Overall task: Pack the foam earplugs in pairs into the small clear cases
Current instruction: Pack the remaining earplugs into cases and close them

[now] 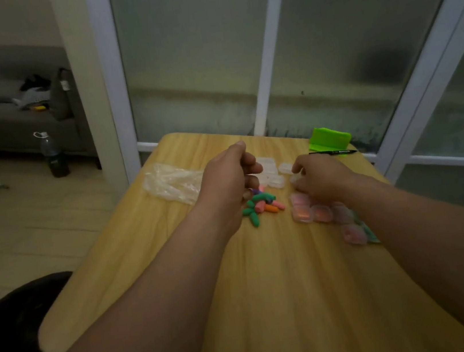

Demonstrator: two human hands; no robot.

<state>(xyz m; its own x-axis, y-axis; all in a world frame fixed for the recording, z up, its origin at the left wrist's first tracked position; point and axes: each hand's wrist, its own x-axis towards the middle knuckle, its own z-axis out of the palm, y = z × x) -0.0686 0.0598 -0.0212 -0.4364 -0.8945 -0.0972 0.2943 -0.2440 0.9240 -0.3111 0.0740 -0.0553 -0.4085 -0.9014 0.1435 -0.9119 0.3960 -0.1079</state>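
Observation:
A small heap of foam earplugs (261, 206), green, pink, orange and purple, lies mid-table. My left hand (229, 176) hovers over the heap with its fingers curled; whether they hold an earplug is hidden. Behind the heap stand several empty clear cases (274, 174). My right hand (320, 177) reaches in from the right, fingers curled around a clear case (294, 179) at the group's right edge. Several filled cases with pink contents (320, 213) lie under and beside my right wrist.
The wooden table (269, 275) has a crumpled clear plastic bag (170, 182) at its left. A green box (329, 137) and a black pen (334, 152) sit at the far right corner. Frosted glass doors stand behind. A bottle (53, 156) stands on the floor.

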